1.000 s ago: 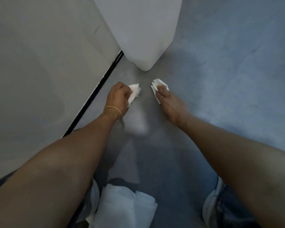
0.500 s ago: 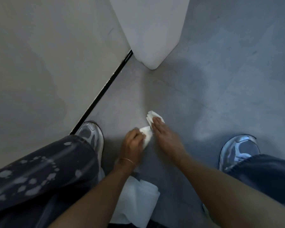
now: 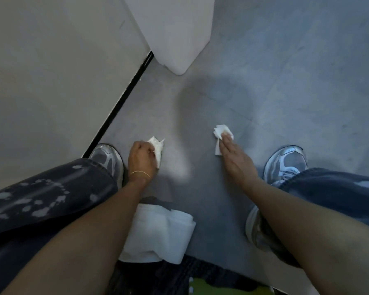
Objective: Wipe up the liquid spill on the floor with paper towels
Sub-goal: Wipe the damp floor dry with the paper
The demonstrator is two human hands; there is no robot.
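Observation:
My left hand [image 3: 141,159] is closed around a crumpled white paper towel [image 3: 157,146] and holds it down on the grey floor [image 3: 200,128] beside my left shoe. My right hand [image 3: 235,159] lies flat, fingers pressing a second folded paper towel [image 3: 221,133] onto the floor further right. Between the two hands the floor shows a pale glossy patch [image 3: 182,169]; I cannot tell whether it is liquid or a reflection.
A roll of paper towels [image 3: 158,233] lies on the floor near me, between my legs. My shoes [image 3: 107,160] [image 3: 285,165] flank the hands. A white rounded bin or appliance [image 3: 175,35] stands ahead, with a pale wall panel [image 3: 51,81] and black strip on the left.
Both hands drew back toward me from near the white object, met in the middle, then spread apart. The right hand slid its towel to the right; the left moved slightly left.

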